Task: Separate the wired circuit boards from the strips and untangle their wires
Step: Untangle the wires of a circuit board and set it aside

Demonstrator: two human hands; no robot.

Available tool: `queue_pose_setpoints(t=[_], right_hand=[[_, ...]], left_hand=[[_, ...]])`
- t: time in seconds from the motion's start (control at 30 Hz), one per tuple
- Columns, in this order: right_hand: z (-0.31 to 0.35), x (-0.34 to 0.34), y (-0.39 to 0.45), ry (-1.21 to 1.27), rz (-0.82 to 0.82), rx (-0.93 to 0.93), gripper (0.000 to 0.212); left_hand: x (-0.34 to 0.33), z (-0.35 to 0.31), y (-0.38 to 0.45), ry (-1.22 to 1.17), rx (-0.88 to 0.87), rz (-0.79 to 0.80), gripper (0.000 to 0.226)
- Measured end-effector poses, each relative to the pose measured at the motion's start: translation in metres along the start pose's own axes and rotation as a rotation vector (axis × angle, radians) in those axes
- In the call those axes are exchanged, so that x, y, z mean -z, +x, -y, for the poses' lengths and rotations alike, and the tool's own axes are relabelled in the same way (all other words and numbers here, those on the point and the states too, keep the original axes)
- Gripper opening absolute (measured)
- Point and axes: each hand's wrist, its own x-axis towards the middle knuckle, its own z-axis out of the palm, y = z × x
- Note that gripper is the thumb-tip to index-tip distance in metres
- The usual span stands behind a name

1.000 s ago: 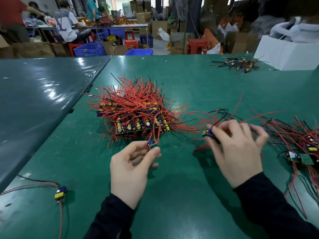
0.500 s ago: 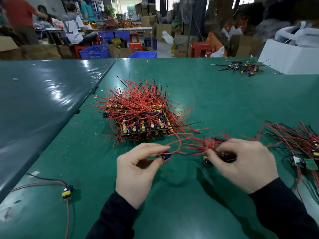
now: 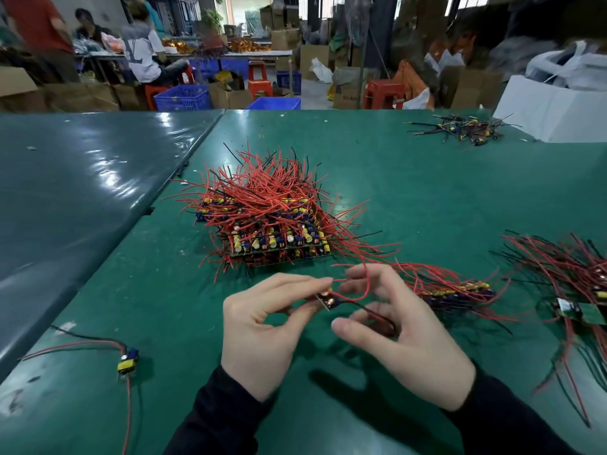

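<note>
My left hand (image 3: pixel 262 326) pinches a small circuit board (image 3: pixel 325 298) between thumb and forefinger, just above the green table. A red wire (image 3: pixel 356 292) loops from that board up over the fingers of my right hand (image 3: pixel 404 326). Its black wire (image 3: pixel 377 315) runs into my right hand's curled fingers. To the right of my hands lies a strip of wired boards (image 3: pixel 456 290). A large stack of board strips with red wires (image 3: pixel 269 221) sits beyond my hands.
One separated board with red and black wires (image 3: pixel 127 362) lies at the near left. Another heap of wired boards (image 3: pixel 578 290) is at the right edge, a small wire pile (image 3: pixel 463 128) at the far right beside a white box (image 3: pixel 558 110). People work at tables behind.
My left hand has lifted its board clear of the strip. My right hand left the strip on the table and took up the board's wires.
</note>
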Motion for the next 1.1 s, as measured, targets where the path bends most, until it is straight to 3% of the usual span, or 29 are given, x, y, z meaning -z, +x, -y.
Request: queue_pose_setpoints(t=[0.07, 0.13, 0.3, 0.47, 0.7, 0.8, 0.9, 1.0, 1.1], right_hand=[[-0.004, -0.006, -0.001, 0.227, -0.059, -0.022, 0.033], [-0.005, -0.008, -0.001, 0.287, -0.145, 0.019, 0.019], [-0.008, -0.005, -0.001, 0.073, -0.175, 0.119, 0.009], [-0.011, -0.008, -0.004, -0.277, -0.209, 0.288, 0.011], [-0.008, -0.004, -0.002, 0.089, -0.199, -0.021, 0.012], [-0.005, -0.003, -0.002, 0.154, -0.155, -0.051, 0.013], [0.001, -0.003, -0.001, 0.213, -0.159, -0.072, 0.027], [0.001, -0.002, -0.001, 0.217, -0.17, -0.084, 0.039], [0.001, -0.005, -0.004, 0.17, -0.162, -0.064, 0.038]], left_hand=[[-0.001, 0.001, -0.001, 0.01, -0.013, 0.044, 0.028], [-0.001, 0.001, -0.003, -0.024, 0.074, 0.104, 0.029], [0.001, 0.002, -0.003, -0.431, 0.438, 0.291, 0.043], [0.002, 0.007, 0.001, -0.208, 0.33, 0.311, 0.02], [0.006, 0.006, 0.004, -0.004, 0.129, 0.314, 0.012], [0.014, 0.007, 0.006, -0.005, 0.087, 0.36, 0.015], [0.013, 0.007, 0.007, 0.074, 0.013, 0.336, 0.01], [0.01, 0.005, 0.006, 0.065, 0.053, 0.272, 0.007], [0.003, 0.005, 0.002, 0.089, 0.152, 0.195, 0.012]])
